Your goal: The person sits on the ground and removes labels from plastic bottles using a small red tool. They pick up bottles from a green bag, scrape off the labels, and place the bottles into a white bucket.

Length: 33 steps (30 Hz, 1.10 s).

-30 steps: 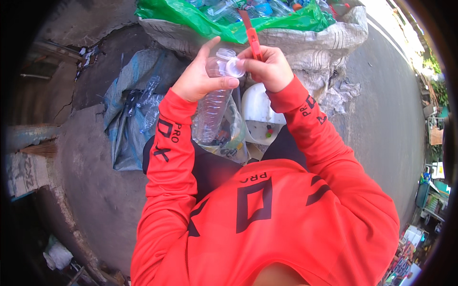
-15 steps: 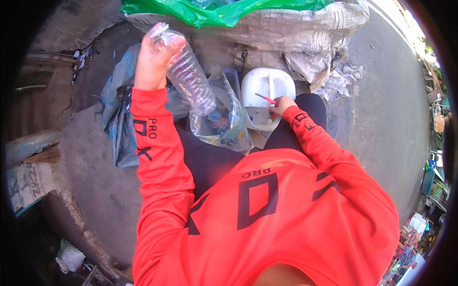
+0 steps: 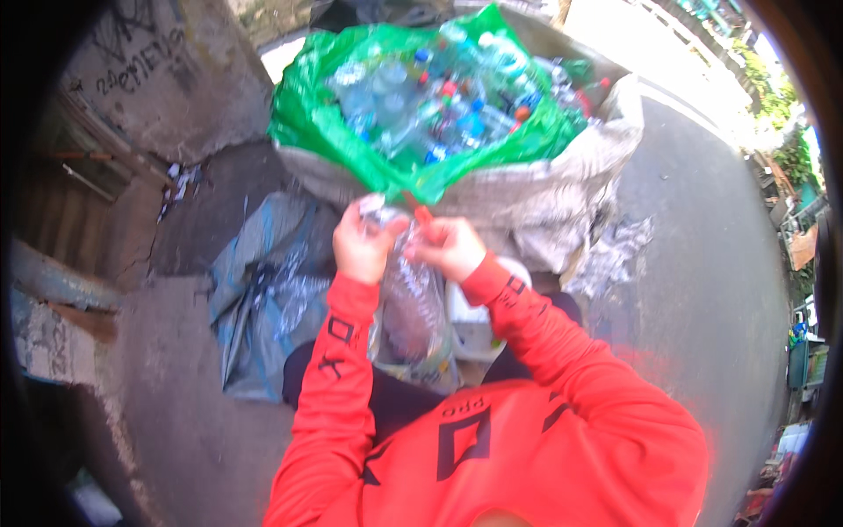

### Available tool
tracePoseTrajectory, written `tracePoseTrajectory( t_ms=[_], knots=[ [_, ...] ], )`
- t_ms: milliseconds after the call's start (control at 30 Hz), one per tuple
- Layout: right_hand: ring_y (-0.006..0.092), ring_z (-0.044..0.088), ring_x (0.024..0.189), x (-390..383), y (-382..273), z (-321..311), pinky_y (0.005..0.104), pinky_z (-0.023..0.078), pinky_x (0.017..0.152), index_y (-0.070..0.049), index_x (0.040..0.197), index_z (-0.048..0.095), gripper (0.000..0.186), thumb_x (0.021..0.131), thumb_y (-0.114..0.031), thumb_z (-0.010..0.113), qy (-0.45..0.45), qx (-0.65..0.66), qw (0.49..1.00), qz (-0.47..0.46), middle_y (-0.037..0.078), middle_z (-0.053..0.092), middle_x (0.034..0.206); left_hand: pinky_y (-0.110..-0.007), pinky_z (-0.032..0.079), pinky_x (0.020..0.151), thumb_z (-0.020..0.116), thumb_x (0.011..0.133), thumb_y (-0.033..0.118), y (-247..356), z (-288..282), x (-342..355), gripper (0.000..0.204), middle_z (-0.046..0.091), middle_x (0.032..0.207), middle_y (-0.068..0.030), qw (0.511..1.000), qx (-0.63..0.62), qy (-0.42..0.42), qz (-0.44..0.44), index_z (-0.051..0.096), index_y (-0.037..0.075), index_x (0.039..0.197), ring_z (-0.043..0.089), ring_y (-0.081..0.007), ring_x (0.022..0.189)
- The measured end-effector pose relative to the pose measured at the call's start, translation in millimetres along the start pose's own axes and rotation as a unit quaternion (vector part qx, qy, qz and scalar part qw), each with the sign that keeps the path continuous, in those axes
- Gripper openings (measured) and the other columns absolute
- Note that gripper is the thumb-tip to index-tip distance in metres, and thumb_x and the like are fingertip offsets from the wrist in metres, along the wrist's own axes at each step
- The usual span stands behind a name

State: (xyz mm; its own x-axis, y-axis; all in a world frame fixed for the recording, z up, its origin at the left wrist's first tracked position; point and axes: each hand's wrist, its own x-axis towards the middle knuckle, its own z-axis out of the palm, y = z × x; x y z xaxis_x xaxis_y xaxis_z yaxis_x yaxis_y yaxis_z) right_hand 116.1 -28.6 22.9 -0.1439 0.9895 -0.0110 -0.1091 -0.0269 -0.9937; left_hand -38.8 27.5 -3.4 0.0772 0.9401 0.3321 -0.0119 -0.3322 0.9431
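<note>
My left hand [image 3: 362, 244] grips the neck of a clear ribbed plastic bottle [image 3: 411, 307], which hangs down in front of my lap. Close beside it, my right hand [image 3: 450, 249] is closed round a slim red-handled tool [image 3: 423, 214], its fingers also by the bottle's neck. Motion blur hides whether the tool touches the bottle. Just beyond both hands rises a large whitish woven sack [image 3: 544, 198] lined with a green plastic bag [image 3: 338, 145]. Inside lie several clear bottles [image 3: 395, 83], some with coloured caps.
A grey-blue sack [image 3: 241, 299] with clear plastic in it slumps on the left. Partly behind my right forearm is a white plastic container [image 3: 474, 312]. Crumpled pale sheeting [image 3: 615, 255] lies right of the big sack. A concrete wall [image 3: 176, 79] stands far left.
My left hand has brought the bottle rightward, to the middle. My right hand has lifted the red-handled tool from the white container to the bottle's neck. The view has tilted up, showing the green bag's contents.
</note>
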Motion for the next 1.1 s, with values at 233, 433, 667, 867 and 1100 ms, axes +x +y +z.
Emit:
tracePoseTrajectory(
  t_ms=[233, 433, 667, 867, 1100],
  knots=[
    [0.0081, 0.056, 0.069, 12, -19, -16, 0.0235, 0.045, 0.064, 0.001, 0.081, 0.061, 0.01, 0.074, -0.003, 0.067, 0.059, -0.025, 0.995, -0.082, 0.003, 0.062, 0.074, -0.021, 0.045, 0.057, 0.069, 0.078, 0.017, 28, 11, -12, 0.023, 0.06, 0.074, -0.0032, 0.967, -0.174, -0.134, -0.13, 0.058, 0.0, 0.09, 0.055, -0.0076, 0.064],
    [0.0089, 0.058, 0.076, 0, -25, 0, 0.0247, 0.047, 0.071, 0.003, 0.097, 0.058, 0.028, 0.074, -0.007, 0.07, 0.028, 0.083, 0.993, -0.076, 0.004, 0.064, 0.086, -0.022, 0.047, 0.058, 0.067, 0.08, 0.017, 36, 8, -13, 0.02, 0.06, 0.073, -0.0038, 0.996, -0.06, -0.044, -0.044, 0.056, 0.0, 0.081, 0.056, -0.0081, 0.063],
    [0.0092, 0.058, 0.071, 0, -12, -9, 0.0254, 0.047, 0.068, 0.002, 0.088, 0.059, 0.021, 0.071, -0.001, 0.07, 0.04, 0.048, 0.997, -0.055, 0.004, 0.063, 0.079, -0.025, 0.048, 0.069, 0.067, 0.079, 0.011, 34, 8, -15, 0.031, 0.062, 0.086, -0.0055, 0.975, -0.191, -0.062, -0.098, 0.053, 0.0, 0.104, 0.058, -0.0099, 0.077],
    [0.0112, 0.059, 0.073, 6, -24, -14, 0.0243, 0.048, 0.066, 0.002, 0.093, 0.059, 0.021, 0.073, 0.0, 0.067, 0.068, 0.08, 0.989, -0.109, 0.006, 0.063, 0.081, -0.026, 0.047, 0.076, 0.067, 0.077, 0.005, 30, 9, -14, 0.028, 0.062, 0.095, -0.0064, 0.984, -0.097, -0.136, -0.053, 0.057, -0.001, 0.102, 0.057, -0.0112, 0.088],
    [0.009, 0.058, 0.073, 0, -3, -22, 0.0234, 0.046, 0.066, 0.003, 0.091, 0.061, 0.017, 0.077, -0.005, 0.066, 0.047, 0.033, 0.997, -0.047, 0.005, 0.064, 0.082, -0.025, 0.049, 0.069, 0.067, 0.077, 0.004, 11, 14, -16, 0.022, 0.063, 0.087, -0.0064, 0.975, -0.176, -0.103, -0.09, 0.058, -0.001, 0.096, 0.059, -0.0108, 0.075]
  ],
)
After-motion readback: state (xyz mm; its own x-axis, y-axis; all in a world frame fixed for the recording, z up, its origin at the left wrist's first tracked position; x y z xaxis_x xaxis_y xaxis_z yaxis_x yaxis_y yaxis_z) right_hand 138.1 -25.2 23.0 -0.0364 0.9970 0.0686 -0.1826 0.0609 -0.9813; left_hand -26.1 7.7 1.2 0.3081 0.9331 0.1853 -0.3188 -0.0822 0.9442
